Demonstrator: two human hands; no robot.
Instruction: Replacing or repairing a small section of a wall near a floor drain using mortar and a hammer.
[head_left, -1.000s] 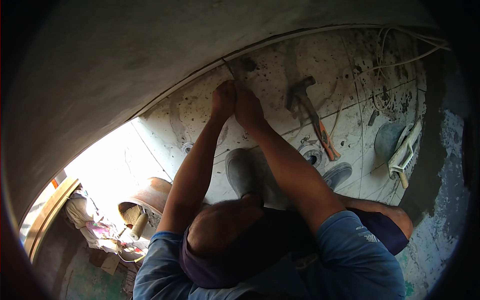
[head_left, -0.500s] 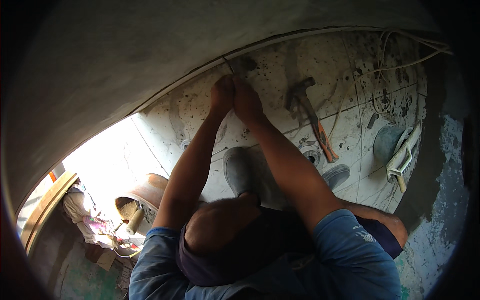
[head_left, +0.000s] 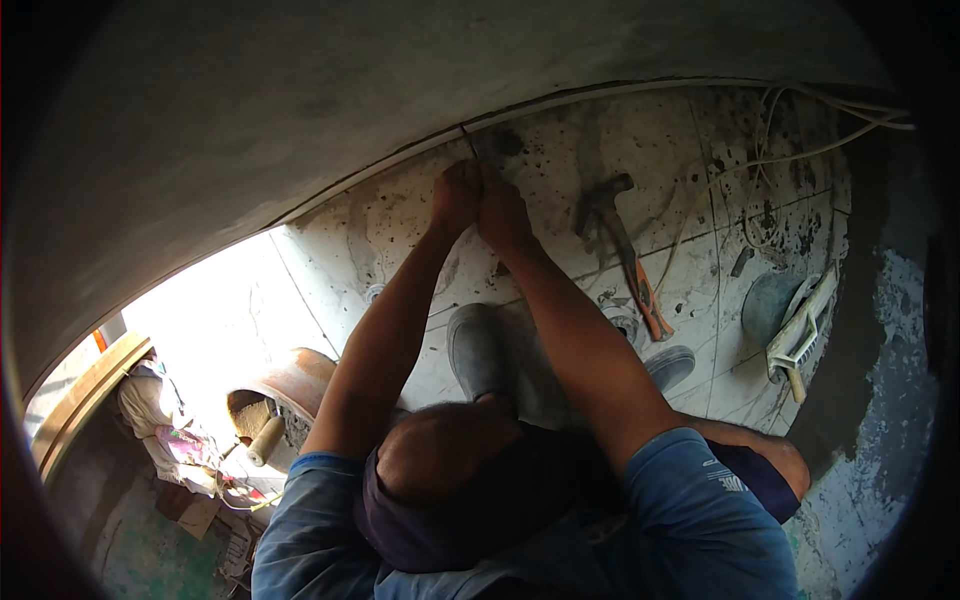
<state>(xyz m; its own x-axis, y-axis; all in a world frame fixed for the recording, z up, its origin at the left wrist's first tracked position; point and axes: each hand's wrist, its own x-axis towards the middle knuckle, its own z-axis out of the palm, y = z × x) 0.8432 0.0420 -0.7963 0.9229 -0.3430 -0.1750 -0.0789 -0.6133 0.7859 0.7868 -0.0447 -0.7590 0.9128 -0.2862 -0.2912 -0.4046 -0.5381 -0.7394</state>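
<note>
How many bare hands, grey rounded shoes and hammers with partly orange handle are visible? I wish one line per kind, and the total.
Bare left hand and bare right hand: 2
Grey rounded left shoe and grey rounded right shoe: 2
Dark metal hammer with partly orange handle: 1
Total: 5

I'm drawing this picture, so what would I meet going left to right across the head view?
Crumpled whitish-and-pink bundle, round reddish-brown bucket, bare left hand, bare right hand, dark-headed hammer with orange-and-grey handle, round grey-green container.
</note>
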